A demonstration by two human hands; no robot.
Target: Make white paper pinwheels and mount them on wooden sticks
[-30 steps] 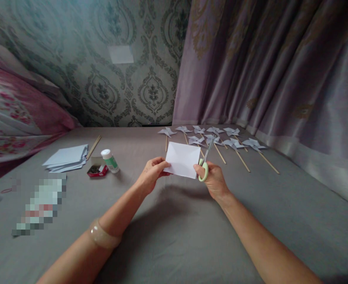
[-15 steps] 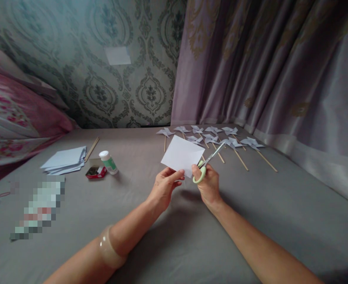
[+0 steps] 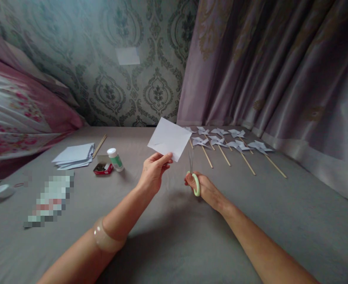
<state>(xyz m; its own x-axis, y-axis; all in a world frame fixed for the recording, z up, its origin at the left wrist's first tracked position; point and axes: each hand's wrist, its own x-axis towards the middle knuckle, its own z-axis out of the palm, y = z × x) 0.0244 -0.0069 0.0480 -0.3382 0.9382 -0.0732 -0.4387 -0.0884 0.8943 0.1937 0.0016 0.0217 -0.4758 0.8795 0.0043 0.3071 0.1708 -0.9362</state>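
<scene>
A square sheet of white paper (image 3: 170, 138) is pinched at its lower corner by my left hand (image 3: 154, 171), thumb on top. The sheet is turned with one corner pointing up, above the grey cloth surface. My right hand (image 3: 203, 188) is closed around the pale green handles of a pair of scissors (image 3: 196, 183). Their blades point upward, just right of the paper and apart from it. Behind and to the right lie several white paper pinwheels (image 3: 218, 141) on wooden sticks, some partly hidden by the paper.
At the left lie a stack of white paper (image 3: 75, 154), wooden sticks (image 3: 99, 146), an open red box (image 3: 103, 169) of small dark items and a white-capped bottle (image 3: 115, 159). Nearer are a blurred-out packet (image 3: 51, 199) and a white roll (image 3: 2, 192). A curtain (image 3: 250, 71) hangs at the right.
The paper has turned corner-up and moved up and left in my left hand. My right hand has let go of the paper's edge, and the scissors have swung upright.
</scene>
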